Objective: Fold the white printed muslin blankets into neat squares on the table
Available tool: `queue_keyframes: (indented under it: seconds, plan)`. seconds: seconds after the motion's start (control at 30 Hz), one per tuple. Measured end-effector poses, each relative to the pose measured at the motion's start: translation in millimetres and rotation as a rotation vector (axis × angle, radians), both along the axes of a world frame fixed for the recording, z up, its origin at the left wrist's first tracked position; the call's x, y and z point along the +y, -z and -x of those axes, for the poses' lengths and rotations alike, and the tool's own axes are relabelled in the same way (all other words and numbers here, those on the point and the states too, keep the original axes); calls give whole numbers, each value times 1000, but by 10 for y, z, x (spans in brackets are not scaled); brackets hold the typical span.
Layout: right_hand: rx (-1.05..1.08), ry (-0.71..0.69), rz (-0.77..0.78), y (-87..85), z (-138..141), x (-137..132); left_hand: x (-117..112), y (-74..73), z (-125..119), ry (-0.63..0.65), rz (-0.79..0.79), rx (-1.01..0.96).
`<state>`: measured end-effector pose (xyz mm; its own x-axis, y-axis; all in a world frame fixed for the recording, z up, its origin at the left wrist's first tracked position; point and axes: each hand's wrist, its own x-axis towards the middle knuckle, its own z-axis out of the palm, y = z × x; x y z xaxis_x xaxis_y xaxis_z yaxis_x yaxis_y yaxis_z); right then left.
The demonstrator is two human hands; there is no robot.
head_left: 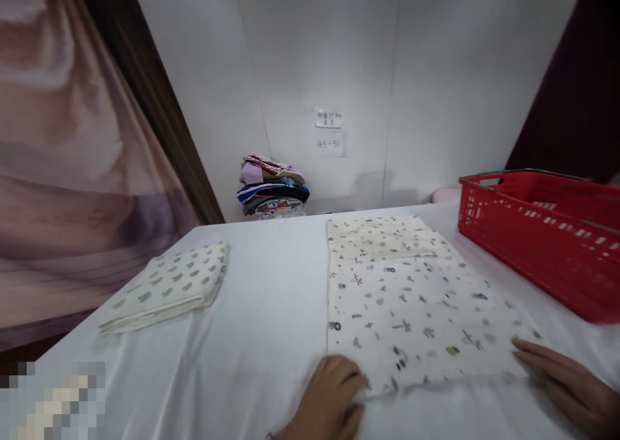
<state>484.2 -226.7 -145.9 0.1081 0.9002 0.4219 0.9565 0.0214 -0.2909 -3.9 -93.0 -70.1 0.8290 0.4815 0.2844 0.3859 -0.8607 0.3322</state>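
Head view: printed cloth (pixel 397 291) lies between and beyond both hands (pixel 332 395) (pixel 576 388).

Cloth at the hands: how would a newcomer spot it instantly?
On the white-covered table, find the red basket at right. Just left of it, the cloth lies flat, near corners at the hands. Unlike the folded cloth farther left, it's larger, with scattered, mixed motifs.
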Motion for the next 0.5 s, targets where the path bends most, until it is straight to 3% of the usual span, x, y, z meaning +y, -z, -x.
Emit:
queue_keyframes:
  seconds: [0.1, 0.27, 0.5]
  plan:
    - [-62, -88, 45, -164, 157, -29, -32, -101, -24, -77, 32, 37]
    - [-228, -111, 180, -436, 225, 14, -62, -159, -132, -122, -87, 168]
    - [-203, -42, 255, -579, 176, -129, -54, -220, -204, -134, -185, 276]
